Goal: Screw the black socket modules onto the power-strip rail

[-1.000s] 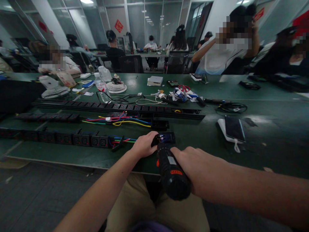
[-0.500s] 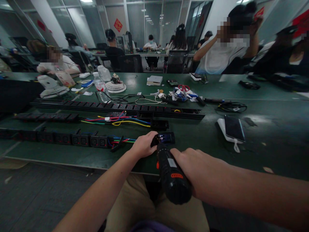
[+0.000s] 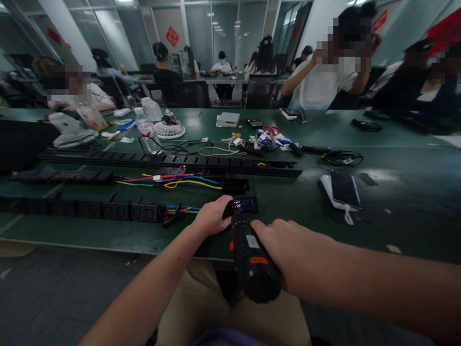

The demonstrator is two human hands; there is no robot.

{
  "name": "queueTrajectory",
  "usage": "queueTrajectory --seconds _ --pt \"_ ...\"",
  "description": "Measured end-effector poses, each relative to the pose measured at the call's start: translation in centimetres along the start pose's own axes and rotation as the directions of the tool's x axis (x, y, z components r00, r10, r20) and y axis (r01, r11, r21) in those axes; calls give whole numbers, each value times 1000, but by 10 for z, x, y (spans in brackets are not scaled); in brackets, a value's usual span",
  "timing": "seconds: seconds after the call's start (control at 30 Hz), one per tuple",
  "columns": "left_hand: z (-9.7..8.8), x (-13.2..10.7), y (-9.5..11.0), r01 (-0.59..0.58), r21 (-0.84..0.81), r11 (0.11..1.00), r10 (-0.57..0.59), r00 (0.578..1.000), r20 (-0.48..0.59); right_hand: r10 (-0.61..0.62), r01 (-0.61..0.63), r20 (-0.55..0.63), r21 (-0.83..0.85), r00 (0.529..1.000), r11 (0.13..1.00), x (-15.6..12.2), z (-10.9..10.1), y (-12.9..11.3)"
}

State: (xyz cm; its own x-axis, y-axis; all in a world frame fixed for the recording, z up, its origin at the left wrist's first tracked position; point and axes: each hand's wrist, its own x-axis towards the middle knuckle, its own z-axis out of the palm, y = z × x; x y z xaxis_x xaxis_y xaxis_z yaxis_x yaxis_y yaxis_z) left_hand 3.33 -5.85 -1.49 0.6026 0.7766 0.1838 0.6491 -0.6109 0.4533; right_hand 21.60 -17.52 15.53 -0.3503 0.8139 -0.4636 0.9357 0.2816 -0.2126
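My right hand [image 3: 277, 245] is closed around a black cordless screwdriver [image 3: 255, 262] with orange details. Its front end points away from me at a small black housing [image 3: 248, 205]; the tip is hidden behind the tool's body. My left hand [image 3: 213, 215] grips that housing from its left side, fingers wrapped on its edge. Coloured wires [image 3: 182, 209] run leftward from behind my left hand to a row of black socket modules [image 3: 120, 210] lying along the table's near side.
Behind lies a second socket row [image 3: 65, 177] with loose wires [image 3: 180, 180], then a long black power strip [image 3: 173, 160]. A phone [image 3: 345, 190] rests on a white power bank at the right. Further back are a water bottle [image 3: 147, 134], scissors [image 3: 271, 130] and cables. Several people sit beyond.
The whole view has shifted slightly, so everything sits a little further left. Both hands keep their holds on the screwdriver and the housing.
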Motion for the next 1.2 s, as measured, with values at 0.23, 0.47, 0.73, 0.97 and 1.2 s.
queueTrajectory --seconds 0.23,0.47,0.73,0.97,1.2 --pt "3 1 -3 9 -17 1000 -10 1000 -7 -3 3 -14 -31 1000 999 -3 -1 -4" --pt "2 1 -1 21 -19 1000 -21 1000 -4 -23 22 -31 -34 999 999 -4 4 0" --pt "1 0 0 10 -10 1000 -10 1000 -3 -25 24 -32 -25 999 999 -3 4 1" --pt "1 0 -1 22 -8 1000 -22 1000 -5 -28 28 -36 -18 999 999 -2 6 2" --pt "1 0 0 19 -13 1000 -19 1000 2 -25 25 -20 -4 999 1000 -3 4 2"
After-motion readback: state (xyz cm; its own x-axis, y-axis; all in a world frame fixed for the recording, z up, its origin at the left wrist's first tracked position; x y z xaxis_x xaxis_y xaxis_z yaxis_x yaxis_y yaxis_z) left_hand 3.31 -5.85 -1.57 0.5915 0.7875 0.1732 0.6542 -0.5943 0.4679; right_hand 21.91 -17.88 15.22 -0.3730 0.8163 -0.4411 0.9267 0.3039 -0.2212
